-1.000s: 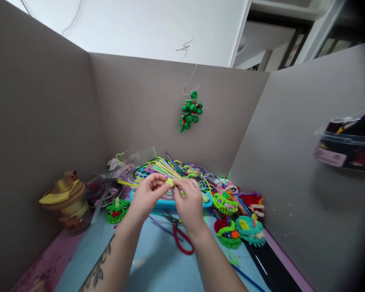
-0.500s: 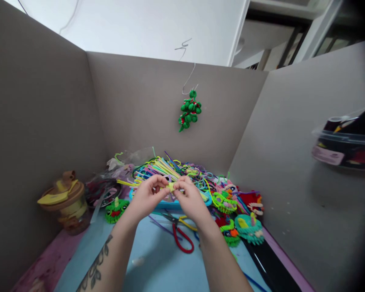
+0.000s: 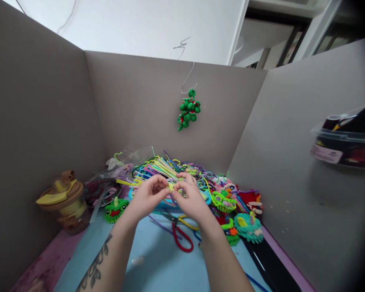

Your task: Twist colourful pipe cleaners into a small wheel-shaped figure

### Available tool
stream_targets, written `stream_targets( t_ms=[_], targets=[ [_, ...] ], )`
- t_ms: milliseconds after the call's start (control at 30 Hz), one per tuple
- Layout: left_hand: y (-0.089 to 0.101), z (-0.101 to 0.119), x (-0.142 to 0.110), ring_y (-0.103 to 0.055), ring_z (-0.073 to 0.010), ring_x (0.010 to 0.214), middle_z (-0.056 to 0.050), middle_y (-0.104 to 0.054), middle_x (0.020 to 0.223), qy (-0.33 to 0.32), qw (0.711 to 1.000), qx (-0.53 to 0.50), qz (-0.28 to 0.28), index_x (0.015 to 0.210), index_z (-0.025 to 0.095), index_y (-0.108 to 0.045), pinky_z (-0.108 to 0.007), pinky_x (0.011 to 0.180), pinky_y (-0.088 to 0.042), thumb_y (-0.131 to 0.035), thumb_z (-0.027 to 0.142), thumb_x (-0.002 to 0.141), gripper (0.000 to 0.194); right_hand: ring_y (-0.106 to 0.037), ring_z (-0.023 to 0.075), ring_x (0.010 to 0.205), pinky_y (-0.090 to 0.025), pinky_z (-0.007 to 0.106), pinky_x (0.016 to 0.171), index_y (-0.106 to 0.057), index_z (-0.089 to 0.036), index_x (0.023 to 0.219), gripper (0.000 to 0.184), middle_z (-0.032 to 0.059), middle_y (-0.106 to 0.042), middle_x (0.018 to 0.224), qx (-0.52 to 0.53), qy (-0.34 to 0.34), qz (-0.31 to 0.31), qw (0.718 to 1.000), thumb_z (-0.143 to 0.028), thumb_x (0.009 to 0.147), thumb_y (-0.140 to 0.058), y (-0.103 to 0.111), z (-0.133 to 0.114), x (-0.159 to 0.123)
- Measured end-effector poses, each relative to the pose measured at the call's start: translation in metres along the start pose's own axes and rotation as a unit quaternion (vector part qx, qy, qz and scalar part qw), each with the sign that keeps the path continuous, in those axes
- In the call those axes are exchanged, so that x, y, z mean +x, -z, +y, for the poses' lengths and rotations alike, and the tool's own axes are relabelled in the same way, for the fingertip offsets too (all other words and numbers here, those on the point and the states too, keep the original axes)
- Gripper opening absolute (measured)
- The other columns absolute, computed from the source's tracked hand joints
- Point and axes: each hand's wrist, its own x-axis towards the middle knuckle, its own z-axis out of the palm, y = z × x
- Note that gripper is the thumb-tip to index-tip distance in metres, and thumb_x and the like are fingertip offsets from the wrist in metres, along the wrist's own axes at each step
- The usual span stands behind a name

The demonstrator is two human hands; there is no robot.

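Observation:
My left hand (image 3: 150, 194) pinches a small yellow piece of pipe cleaner (image 3: 170, 187) between thumb and forefinger. From the other side my right hand (image 3: 188, 194) closes its fingertips on the same piece, and a bit of purple pipe cleaner (image 3: 172, 199) shows by its thumb. Both hands are held over a blue tray (image 3: 166, 205) heaped with pipe cleaners (image 3: 161, 167) in many colours. Below the hands, scissors with red handles (image 3: 182, 243) lie on the light blue table covering. The exact shape of the held piece is mostly hidden by the fingers.
A green fuzzy figure (image 3: 115, 210) sits left of the tray. Several fuzzy figures, one of them teal (image 3: 249, 228), crowd the right. A lidded cup (image 3: 67, 202) stands at far left. Grey partitions (image 3: 146, 101) enclose the table; a green ornament (image 3: 189, 109) hangs from a wire.
The right fingers have shifted slightly at the yellow piece, with one finger now raised and the purple strand lower by the thumb. The left hand is nearly still.

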Motion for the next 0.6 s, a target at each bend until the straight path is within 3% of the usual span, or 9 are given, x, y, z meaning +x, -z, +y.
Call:
stream_targets(
  t_ms=[233, 400, 600],
  targets=[
    [0.003, 0.0033, -0.0012, -0.052, -0.0097, 0.064, 0.003, -0.052, 0.069, -0.006, 1.0, 0.013, 0.015, 0.077, 0.017, -0.053, -0.021, 0.06, -0.043, -0.061, 0.025, 0.074, 0.012, -0.045, 0.0207, 0.11, -0.036, 0.037, 0.093, -0.055, -0.017, 0.059, 0.017, 0.006, -0.049, 0.104, 0.03, -0.004, -0.023, 0.999, -0.017, 0.076, -0.054, -0.0001, -0.0041, -0.0005],
    [0.0045, 0.0061, -0.0007, -0.051, -0.0092, 0.064, 0.002, -0.052, 0.07, 0.006, 0.999, -0.025, 0.043, 0.075, 0.016, -0.052, -0.021, 0.06, -0.043, -0.066, 0.024, 0.07, 0.017, -0.045, 0.0214, 0.108, -0.036, 0.038, 0.093, -0.057, -0.019, 0.074, 0.002, 0.0064, -0.048, 0.103, -0.015, 0.028, 0.02, 0.999, -0.019, 0.076, -0.057, 0.0016, -0.0062, -0.0028],
    [0.0017, 0.0038, 0.0003, -0.051, -0.0088, 0.063, 0.002, -0.052, 0.07, 0.004, 0.997, -0.045, 0.058, 0.075, 0.016, -0.051, -0.02, 0.059, -0.043, -0.068, 0.026, 0.069, 0.02, -0.044, 0.0238, 0.106, -0.036, 0.042, 0.092, -0.059, -0.02, 0.073, 0.006, 0.0072, -0.05, 0.103, -0.053, 0.064, 0.063, 0.995, -0.015, 0.073, -0.057, -0.0025, -0.0001, -0.0004]
  ],
)
